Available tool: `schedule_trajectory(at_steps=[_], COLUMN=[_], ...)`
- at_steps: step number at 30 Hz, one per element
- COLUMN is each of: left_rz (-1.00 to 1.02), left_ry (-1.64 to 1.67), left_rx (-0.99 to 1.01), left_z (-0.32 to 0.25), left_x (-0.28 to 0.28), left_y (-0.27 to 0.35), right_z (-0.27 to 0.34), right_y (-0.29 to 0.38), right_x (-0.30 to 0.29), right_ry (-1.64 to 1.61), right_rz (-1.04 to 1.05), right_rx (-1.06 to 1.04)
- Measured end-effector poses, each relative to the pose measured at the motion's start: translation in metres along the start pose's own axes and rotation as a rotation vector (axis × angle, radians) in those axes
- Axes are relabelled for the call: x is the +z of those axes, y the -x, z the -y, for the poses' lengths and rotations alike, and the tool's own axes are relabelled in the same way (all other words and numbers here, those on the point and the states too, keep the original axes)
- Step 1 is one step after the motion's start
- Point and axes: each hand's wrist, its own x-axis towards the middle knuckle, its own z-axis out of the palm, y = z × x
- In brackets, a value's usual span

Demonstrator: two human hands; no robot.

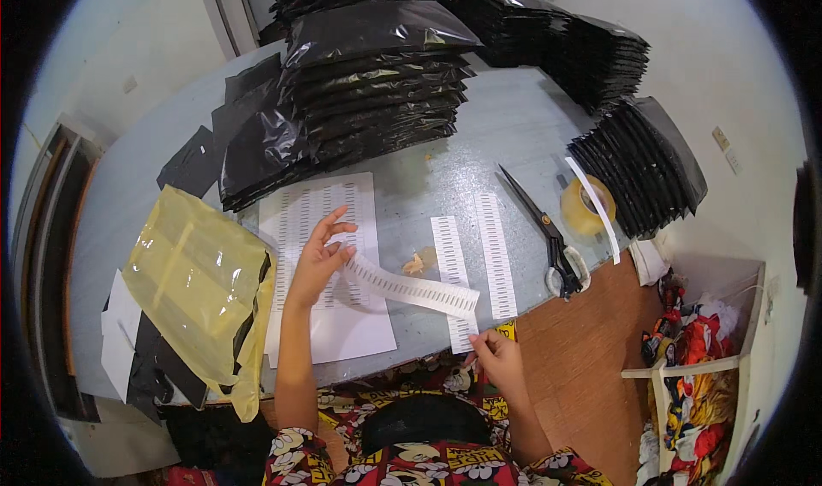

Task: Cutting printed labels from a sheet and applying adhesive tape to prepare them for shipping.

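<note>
My left hand (318, 261) pinches one end of a printed paper strip (411, 291) between thumb and finger, the other fingers raised. The strip curves to the right, over the lower part of a second printed strip (447, 248) on the table. At that second strip's bottom end, by the table edge, my right hand (498, 356) has its thumb and fingers closed on the corner. A third strip (494, 255) lies flat just to the right. Under my left hand and forearm are white sheets (347, 338), the top one printed with columns of small marks.
Scissors (546, 222) and a tape roll (571, 213) with a narrow white strip (597, 206) lie right. Stacked black plastic packets (379, 88) stand behind; another packet stack (642, 165) is at right. A yellow plastic bag (192, 274) lies left. Cloth fills a bin (700, 370) below.
</note>
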Motion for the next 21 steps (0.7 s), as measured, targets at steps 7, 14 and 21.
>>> schedule_trajectory(at_steps=[7,14,21], left_rz=[0.031,0.140,0.118], left_ry=[-0.068,-0.304,-0.490], left_rx=[-0.036,0.023,0.069], left_z=[0.006,0.021,0.020], left_x=[-0.013,0.008,0.022], left_y=[0.003,0.001,0.006], right_z=[0.029,0.010,0.031], right_y=[-0.010,-0.028,-0.028], right_x=[-0.026,-0.036,-0.033], right_ry=[0.217,0.387,0.532], right_rz=[-0.297,-0.428,-0.469], right_rx=[-0.099,-0.160,-0.113])
